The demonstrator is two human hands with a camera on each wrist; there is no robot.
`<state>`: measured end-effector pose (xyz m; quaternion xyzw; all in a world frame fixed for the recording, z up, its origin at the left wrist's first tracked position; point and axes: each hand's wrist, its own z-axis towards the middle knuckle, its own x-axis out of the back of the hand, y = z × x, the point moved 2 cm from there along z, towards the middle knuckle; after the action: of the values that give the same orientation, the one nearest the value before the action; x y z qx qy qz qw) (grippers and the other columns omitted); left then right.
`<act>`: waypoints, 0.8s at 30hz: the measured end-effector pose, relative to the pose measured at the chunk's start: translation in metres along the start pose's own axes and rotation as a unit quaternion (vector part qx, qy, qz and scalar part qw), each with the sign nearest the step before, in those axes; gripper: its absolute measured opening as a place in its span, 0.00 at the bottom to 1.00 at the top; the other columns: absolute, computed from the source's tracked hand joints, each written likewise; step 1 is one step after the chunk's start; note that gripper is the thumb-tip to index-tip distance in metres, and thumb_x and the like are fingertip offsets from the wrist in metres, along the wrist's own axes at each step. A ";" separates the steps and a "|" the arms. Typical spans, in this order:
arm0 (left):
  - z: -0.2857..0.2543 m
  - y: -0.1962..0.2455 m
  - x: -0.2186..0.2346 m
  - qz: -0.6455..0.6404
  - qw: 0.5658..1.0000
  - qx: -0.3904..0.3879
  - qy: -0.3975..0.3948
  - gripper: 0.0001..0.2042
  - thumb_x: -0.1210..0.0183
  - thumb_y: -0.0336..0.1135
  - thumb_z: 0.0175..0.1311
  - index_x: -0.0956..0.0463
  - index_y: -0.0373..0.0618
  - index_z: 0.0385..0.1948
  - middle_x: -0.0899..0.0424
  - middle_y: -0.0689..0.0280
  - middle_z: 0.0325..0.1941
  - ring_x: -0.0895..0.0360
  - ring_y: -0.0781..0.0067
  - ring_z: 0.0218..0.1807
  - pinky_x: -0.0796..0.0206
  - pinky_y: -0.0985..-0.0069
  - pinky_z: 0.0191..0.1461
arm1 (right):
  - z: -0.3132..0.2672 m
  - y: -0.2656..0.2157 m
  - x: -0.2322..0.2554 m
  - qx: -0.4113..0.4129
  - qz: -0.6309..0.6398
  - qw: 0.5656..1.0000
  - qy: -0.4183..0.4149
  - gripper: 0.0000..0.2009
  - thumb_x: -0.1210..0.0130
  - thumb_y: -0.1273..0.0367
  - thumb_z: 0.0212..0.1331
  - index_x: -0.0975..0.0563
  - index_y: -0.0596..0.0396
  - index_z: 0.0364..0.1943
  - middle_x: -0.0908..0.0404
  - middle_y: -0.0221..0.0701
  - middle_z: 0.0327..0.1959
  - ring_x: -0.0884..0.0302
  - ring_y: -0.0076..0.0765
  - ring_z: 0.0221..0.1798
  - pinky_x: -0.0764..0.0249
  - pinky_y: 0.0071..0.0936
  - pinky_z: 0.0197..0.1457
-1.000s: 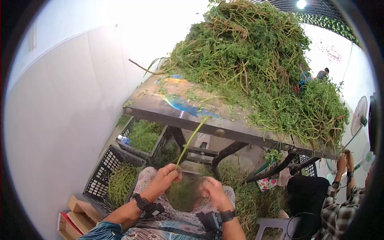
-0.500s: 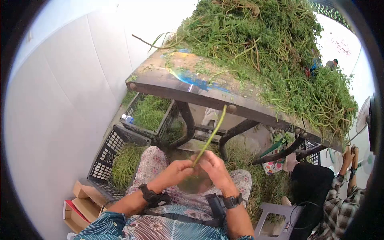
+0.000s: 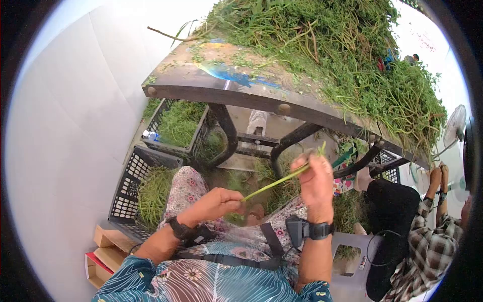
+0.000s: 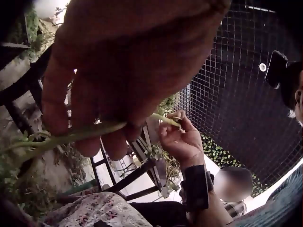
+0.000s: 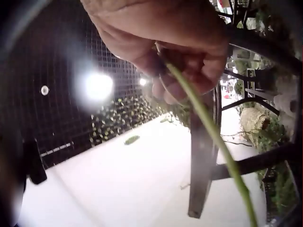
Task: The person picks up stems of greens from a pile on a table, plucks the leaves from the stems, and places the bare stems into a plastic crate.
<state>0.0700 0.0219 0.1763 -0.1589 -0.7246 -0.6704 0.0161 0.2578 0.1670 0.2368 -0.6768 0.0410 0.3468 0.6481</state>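
Note:
A long green plant stem (image 3: 271, 185) stretches between the two hands, over the lap. My left hand (image 3: 216, 205) pinches one end between thumb and fingers. At the stem's other end, raised higher and to the right, my right hand (image 3: 318, 186) grips it, with a short green tip showing above the fingers. Seen in the left wrist view, the stem (image 4: 80, 135) runs under the fingers to leafy growth at the left, and the right hand (image 4: 182, 142) holds it farther off. In the right wrist view the stem (image 5: 208, 120) slants down from the curled fingers.
A wooden table (image 3: 176, 75) bears a tall heap of greens (image 3: 327, 50). To the left stand a black crate with stems (image 3: 133, 186) and another with feathery greens (image 3: 195, 141). Cut greens litter the floor. Another person (image 3: 427, 236) sits at right by a grey stool (image 3: 347, 246).
The hands came together at the stem's lower part, then the right hand moved up and right along it. The stem swung from steep to slanting rightward, now held at both ends.

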 end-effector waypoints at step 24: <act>-0.025 0.015 0.051 -0.198 0.944 -0.079 0.253 0.08 0.52 0.34 0.64 0.29 0.40 0.33 0.22 0.65 0.31 0.25 0.76 0.37 0.30 0.78 0.40 | 0.012 -0.001 0.089 0.012 0.092 0.987 0.131 0.06 0.51 0.73 0.57 0.30 0.54 0.39 0.25 0.29 0.39 0.28 0.25 0.34 0.28 0.23 0.35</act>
<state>0.0209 0.0085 0.2053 0.1622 -0.6579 -0.7335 0.0530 0.3206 0.2131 0.1927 -0.7016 0.1917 0.3132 0.6106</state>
